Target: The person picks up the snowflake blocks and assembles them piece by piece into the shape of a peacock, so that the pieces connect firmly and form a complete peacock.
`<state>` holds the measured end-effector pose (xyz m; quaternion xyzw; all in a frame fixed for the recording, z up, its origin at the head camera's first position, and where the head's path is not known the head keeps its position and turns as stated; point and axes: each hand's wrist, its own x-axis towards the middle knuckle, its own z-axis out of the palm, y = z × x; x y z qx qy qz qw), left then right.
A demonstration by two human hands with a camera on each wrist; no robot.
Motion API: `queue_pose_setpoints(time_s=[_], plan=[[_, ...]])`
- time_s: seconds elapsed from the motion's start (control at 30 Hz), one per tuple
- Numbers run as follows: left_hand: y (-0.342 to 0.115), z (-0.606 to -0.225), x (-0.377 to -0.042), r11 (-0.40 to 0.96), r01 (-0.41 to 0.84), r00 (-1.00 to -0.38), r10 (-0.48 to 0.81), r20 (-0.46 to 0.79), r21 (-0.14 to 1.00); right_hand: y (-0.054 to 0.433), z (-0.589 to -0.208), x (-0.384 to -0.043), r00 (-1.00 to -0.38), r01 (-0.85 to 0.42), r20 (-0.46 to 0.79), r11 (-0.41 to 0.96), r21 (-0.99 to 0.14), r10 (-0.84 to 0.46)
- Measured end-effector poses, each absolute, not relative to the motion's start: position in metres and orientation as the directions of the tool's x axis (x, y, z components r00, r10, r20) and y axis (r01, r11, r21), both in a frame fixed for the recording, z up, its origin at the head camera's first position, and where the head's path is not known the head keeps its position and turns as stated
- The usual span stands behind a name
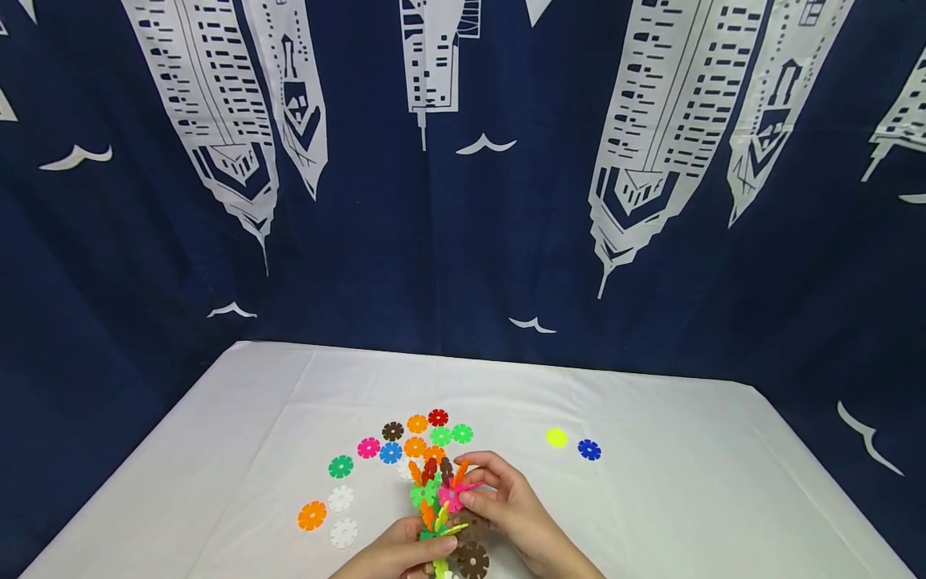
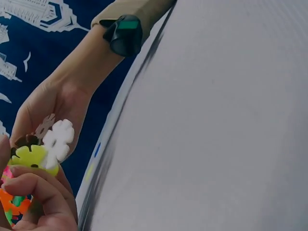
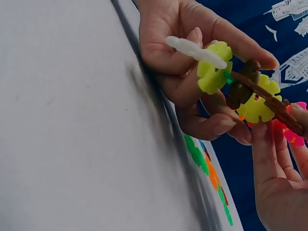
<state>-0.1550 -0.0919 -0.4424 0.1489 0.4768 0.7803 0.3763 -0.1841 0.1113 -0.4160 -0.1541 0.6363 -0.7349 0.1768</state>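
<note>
In the head view, the cluster of notched discs [image 1: 423, 495] stands at the lower centre; the left hand [image 1: 401, 552] grips its lower part, likely to steady it, while the right hand [image 1: 512, 505] pinches its upper right side by a pink disc [image 1: 450, 502], seemingly to adjust that end. Loose discs [image 1: 408, 447] lie mostly above and to its left, probably spread so that colours are easy to pick. In the left wrist view, yellow and white pieces show at lower left. In the right wrist view, at upper right, flat, petal-edged yellow, brown, white and pink discs sit at differing angles.
</note>
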Motion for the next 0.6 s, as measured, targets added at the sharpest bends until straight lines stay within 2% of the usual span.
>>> queue_pose_setpoints(time_s=[0.1,0.33,0.4,0.6], plan=[[-0.088,-0.442,-0.155,-0.265,-0.455,-0.668,0.733,-0.129,0.850,0.112,-0.414,-0.186,-0.888,0.036,0.023,-0.120,-0.992,-0.460],[-0.083,-0.441,-0.157,-0.244,-0.393,-0.760,0.629,-0.163,0.887,0.114,-0.412,-0.192,-0.862,-0.075,0.139,-0.150,-0.986,-0.487],[-0.083,-0.441,-0.157,-0.258,-0.383,-0.771,0.619,-0.153,0.887,0.115,-0.412,-0.194,-0.846,-0.094,0.157,-0.146,-0.985,-0.510],[-0.083,-0.440,-0.156,-0.307,-0.344,-0.802,0.588,-0.107,0.887,0.137,-0.407,-0.208,-0.835,-0.094,0.120,-0.077,-0.993,-0.537]])
